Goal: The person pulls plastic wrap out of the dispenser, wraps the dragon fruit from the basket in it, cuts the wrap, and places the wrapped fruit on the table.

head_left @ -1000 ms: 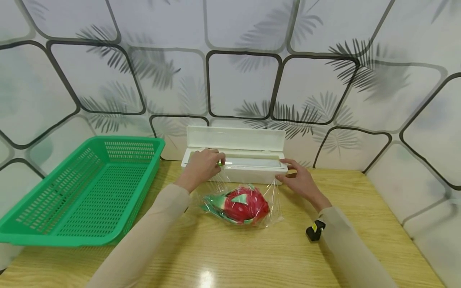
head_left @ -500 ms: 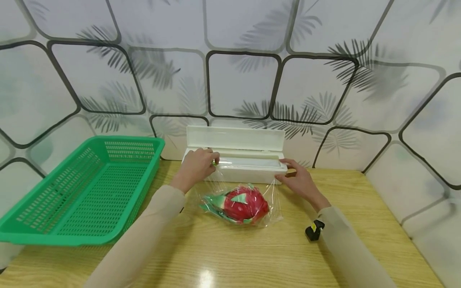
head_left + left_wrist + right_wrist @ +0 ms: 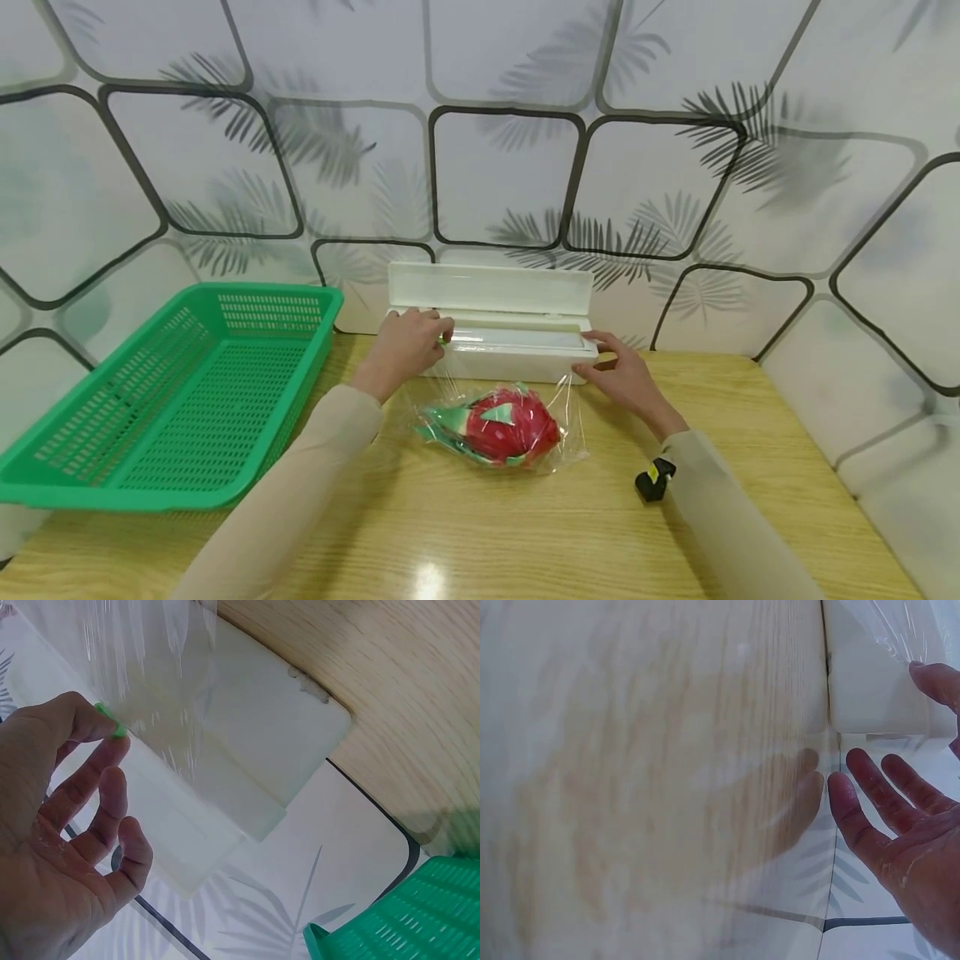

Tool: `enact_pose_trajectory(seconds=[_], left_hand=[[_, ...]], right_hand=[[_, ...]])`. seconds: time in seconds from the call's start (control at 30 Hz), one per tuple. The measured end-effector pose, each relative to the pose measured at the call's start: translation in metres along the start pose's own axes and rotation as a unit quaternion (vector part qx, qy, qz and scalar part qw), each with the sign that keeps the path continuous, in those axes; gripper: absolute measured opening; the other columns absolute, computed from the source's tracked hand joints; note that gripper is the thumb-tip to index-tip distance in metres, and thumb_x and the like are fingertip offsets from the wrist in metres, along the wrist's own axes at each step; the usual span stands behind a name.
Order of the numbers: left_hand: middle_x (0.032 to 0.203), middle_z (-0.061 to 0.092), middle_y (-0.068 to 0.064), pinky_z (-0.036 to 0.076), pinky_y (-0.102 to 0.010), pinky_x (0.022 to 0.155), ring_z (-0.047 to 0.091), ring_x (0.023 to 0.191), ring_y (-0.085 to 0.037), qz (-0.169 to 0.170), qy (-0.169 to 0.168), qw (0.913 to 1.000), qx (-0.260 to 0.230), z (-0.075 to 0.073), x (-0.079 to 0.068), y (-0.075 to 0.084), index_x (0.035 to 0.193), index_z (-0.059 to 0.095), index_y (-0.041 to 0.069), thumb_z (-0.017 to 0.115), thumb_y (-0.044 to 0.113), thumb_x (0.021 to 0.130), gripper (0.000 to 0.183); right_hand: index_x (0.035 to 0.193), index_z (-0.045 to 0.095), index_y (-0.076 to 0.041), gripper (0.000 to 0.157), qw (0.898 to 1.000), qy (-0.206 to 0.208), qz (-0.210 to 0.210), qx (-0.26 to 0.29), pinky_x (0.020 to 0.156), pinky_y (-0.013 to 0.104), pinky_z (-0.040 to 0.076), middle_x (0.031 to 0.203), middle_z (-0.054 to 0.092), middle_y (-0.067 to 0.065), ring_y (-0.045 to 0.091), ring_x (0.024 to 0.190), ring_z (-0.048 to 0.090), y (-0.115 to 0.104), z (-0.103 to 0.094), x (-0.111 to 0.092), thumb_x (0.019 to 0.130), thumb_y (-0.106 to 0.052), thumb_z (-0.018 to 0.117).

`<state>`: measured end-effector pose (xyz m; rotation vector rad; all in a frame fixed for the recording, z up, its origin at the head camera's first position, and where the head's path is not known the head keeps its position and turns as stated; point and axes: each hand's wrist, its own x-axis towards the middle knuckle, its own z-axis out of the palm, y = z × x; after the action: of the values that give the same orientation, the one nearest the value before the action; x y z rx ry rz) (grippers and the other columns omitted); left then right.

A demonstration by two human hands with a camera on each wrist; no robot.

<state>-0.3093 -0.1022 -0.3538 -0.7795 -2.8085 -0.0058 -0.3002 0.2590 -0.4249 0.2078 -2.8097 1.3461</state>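
Note:
A white cling film dispenser (image 3: 517, 365) lies at the wall with its lid raised. My left hand (image 3: 401, 346) is at its left part and pinches a small green slide cutter (image 3: 111, 722) between thumb and forefinger, other fingers loosely curled. My right hand (image 3: 622, 379) grips the dispenser's right end, thumb on the front over the film, forefinger on top. Clear cling film (image 3: 161, 667) runs from the dispenser down over a red dragon fruit (image 3: 517, 429) with green tips. The fruit lies on the table in front, covered by the wrinkled film.
A green perforated plastic basket (image 3: 330, 321) stands at the left on the wooden table (image 3: 480, 533). The patterned wall (image 3: 510, 175) rises right behind the dispenser. A small black device (image 3: 655, 482) sits at the right wrist.
My left hand has slid left along the dispenser with the green slide cutter, slowing in the last half second. The right hand and the dragon fruit stay in place.

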Motion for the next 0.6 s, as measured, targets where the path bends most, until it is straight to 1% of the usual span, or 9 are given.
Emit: enact_pose_trajectory(seconds=[0.17,0.37,0.5,0.6], left_hand=[[0.102,0.073,-0.003,0.058,-0.054,0.081,0.069,0.09,-0.031,0.0,-0.001,0.9998,0.018,-0.0001,-0.002,0.001,0.106,0.069,0.02,0.072,0.016,0.092,0.015],[0.102,0.072,-0.003,0.057,-0.053,0.08,0.068,0.091,-0.031,-0.006,-0.001,0.9999,0.015,0.0,-0.0034,0.0003,0.106,0.07,0.02,0.072,0.016,0.093,0.014],[0.103,0.073,-0.003,0.056,-0.053,0.081,0.068,0.091,-0.03,-0.005,0.001,0.9999,0.013,-0.0005,-0.003,-0.0006,0.107,0.07,0.021,0.072,0.016,0.093,0.014],[0.103,0.073,-0.003,0.056,-0.053,0.081,0.068,0.091,-0.031,-0.005,0.002,0.9999,0.016,0.0,-0.0036,-0.002,0.107,0.07,0.021,0.073,0.017,0.093,0.015]], right_hand=[[0.15,0.047,-0.018,0.062,1.0,0.0,-0.012,0.001,0.083,0.046,0.062,0.143,0.052,0.032,0.047,0.113,0.069,0.0016,0.0,-0.0008,0.096,-0.033,0.073],[0.149,0.048,-0.017,0.061,1.0,0.003,-0.021,-0.001,0.082,0.047,0.062,0.141,0.053,0.031,0.047,0.107,0.071,0.003,0.0004,-0.0005,0.095,-0.032,0.073],[0.149,0.048,-0.019,0.061,1.0,0.007,-0.017,-0.005,0.082,0.048,0.062,0.142,0.052,0.031,0.048,0.107,0.071,0.0024,0.0011,-0.0002,0.095,-0.032,0.074],[0.149,0.048,-0.019,0.061,1.0,0.007,-0.02,-0.006,0.083,0.048,0.062,0.143,0.051,0.032,0.048,0.109,0.07,0.0024,0.0014,0.0,0.095,-0.033,0.073]])
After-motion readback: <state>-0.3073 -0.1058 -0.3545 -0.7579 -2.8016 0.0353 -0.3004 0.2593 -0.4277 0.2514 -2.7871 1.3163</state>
